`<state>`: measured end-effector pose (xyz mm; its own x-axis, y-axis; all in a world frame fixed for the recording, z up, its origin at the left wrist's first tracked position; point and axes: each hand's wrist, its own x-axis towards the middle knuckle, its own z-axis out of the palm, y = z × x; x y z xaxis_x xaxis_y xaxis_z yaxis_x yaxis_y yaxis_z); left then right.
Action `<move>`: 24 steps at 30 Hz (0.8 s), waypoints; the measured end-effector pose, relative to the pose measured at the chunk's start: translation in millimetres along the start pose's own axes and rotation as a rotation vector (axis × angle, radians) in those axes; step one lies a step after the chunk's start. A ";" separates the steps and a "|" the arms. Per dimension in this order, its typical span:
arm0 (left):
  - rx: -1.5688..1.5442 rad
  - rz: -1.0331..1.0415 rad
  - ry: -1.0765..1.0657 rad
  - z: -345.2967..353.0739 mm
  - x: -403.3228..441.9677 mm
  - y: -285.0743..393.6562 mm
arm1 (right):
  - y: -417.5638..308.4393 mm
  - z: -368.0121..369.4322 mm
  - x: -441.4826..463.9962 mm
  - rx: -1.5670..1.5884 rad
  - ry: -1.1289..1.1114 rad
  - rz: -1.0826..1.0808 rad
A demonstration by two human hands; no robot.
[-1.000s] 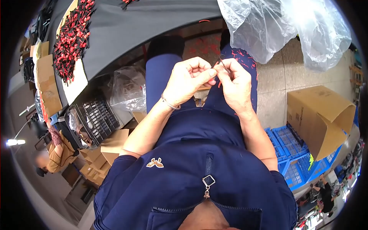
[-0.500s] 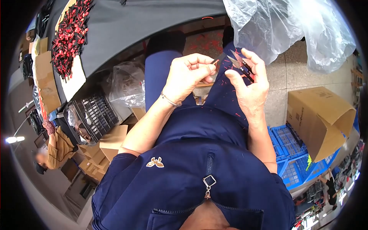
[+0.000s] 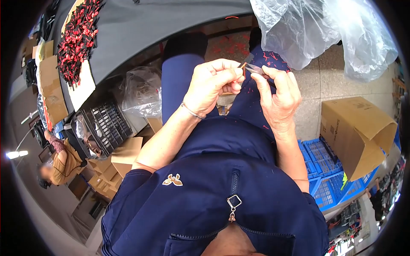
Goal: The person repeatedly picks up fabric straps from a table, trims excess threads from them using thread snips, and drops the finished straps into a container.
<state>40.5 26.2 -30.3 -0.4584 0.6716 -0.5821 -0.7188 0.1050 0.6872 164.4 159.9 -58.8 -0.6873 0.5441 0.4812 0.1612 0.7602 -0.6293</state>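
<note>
My left hand [image 3: 213, 86] pinches a small dark piece with red thread [image 3: 244, 67] between thumb and fingertips. Closed around small thread snips [image 3: 256, 69], my right hand [image 3: 278, 91] is just to the right of it, and the blades point at the piece. The two hands are apart, above my lap. Red thread scraps [image 3: 273, 59] are scattered over my right thigh. A heap of black and red pieces [image 3: 79, 40] lies on a pale board [image 3: 84, 87] at the far left of the dark table [image 3: 171, 21].
Clear plastic bags [image 3: 299, 30] hang at the upper right. At the right, a cardboard box [image 3: 354, 128] rests by blue crates [image 3: 324, 183]. Cardboard boxes [image 3: 128, 155] and a black crate [image 3: 109, 126] are at the left. Another person [image 3: 64, 162] is at the far left.
My right hand first moved away from my left hand, showing the snips with parted blades. It has since brought the blades back to the piece, which my left hand still pinches.
</note>
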 end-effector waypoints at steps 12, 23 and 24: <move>-0.016 -0.025 -0.014 -4.5 1.4 -4.1 | -0.3 3.3 -0.8 0.097 -0.050 0.074; 1.118 1.033 0.167 2.7 -7.4 -20.3 | -12.5 -3.7 7.1 0.996 -0.287 0.906; 1.122 1.003 0.147 1.6 -8.8 -20.3 | -12.2 -0.6 4.9 1.003 -0.290 0.876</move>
<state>60.0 19.3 -38.5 -0.5977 0.7329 0.3250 0.6427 0.1958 0.7407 159.5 153.5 -48.4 -0.7694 0.5228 -0.3671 0.1230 -0.4426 -0.8882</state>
